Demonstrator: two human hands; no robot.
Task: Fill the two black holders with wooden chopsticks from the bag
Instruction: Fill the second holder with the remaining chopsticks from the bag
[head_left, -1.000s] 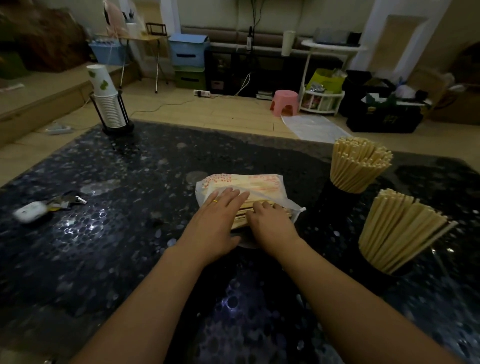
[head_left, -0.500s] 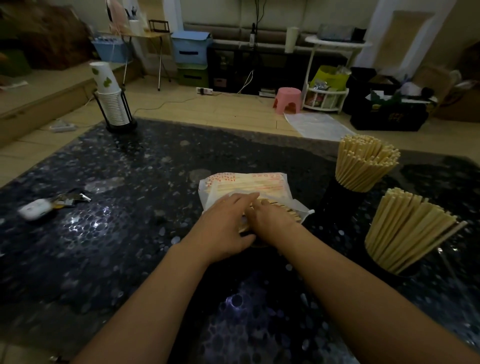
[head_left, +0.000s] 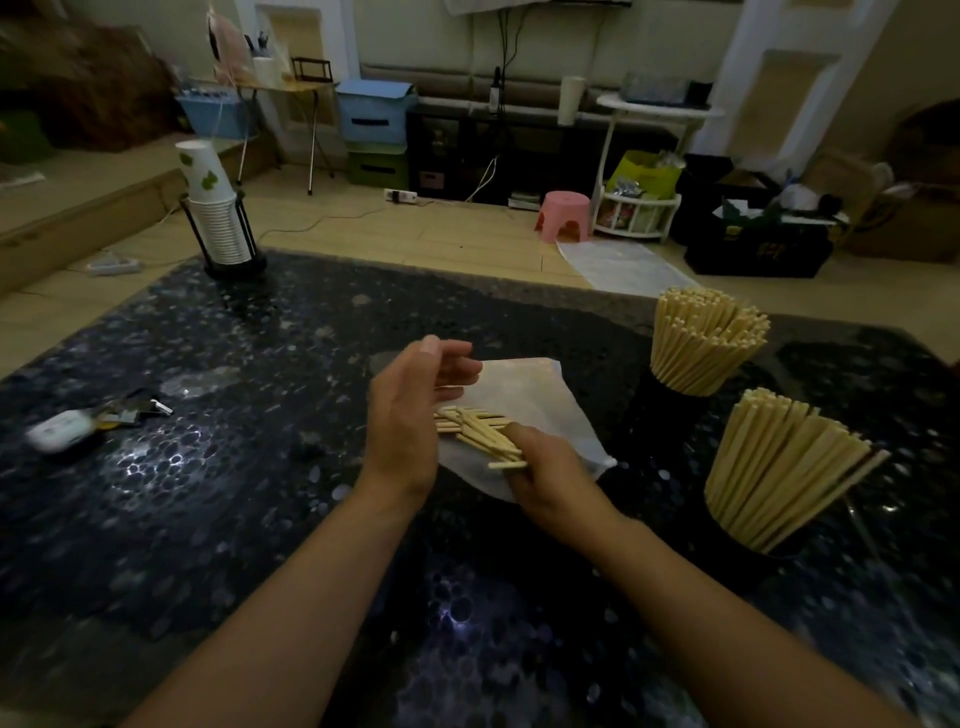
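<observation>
A flat, pale plastic bag (head_left: 524, 395) lies on the dark speckled table (head_left: 208, 509) in front of me. My right hand (head_left: 550, 478) grips a small bunch of wooden chopsticks (head_left: 480, 434) above the bag. My left hand (head_left: 410, 410) is raised on edge beside the bunch, fingers straight, its palm against the chopstick ends. Two black holders stand at the right, both packed with upright chopsticks: the far holder (head_left: 670, 405) and the near holder (head_left: 743, 540), whose sticks lean right.
A stack of paper cups (head_left: 213, 208) in a black wire stand sits at the table's far left corner. A small white case with keys (head_left: 67, 428) lies at the left. Beyond the table are floor, a pink stool (head_left: 563, 215) and storage boxes.
My right hand has pulled a bunch of chopsticks out of the bag. The left hand lifted off the bag and turned on edge against the bunch. The bag now lies flat.
</observation>
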